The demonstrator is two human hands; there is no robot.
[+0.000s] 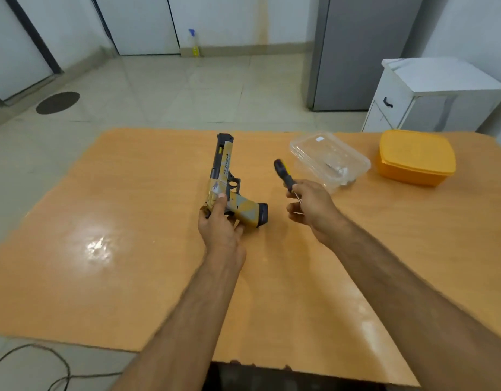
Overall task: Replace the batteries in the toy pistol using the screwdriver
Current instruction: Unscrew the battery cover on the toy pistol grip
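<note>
Gripping the angular plastic toy pistol, left fingers; right fingers pinch the blurred screwdriver.

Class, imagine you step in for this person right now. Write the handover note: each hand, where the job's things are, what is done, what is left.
Left hand grips the toy pistol near the rear of the slide, muzzle pointing away, held over the wooden table.
Right hand holds the screwdriver, handle up.
Clear plastic container sits just beyond it; contents unclear.
Done: both items picked up.
Left: unscrew the cover, swap batteries, close up.
</note>
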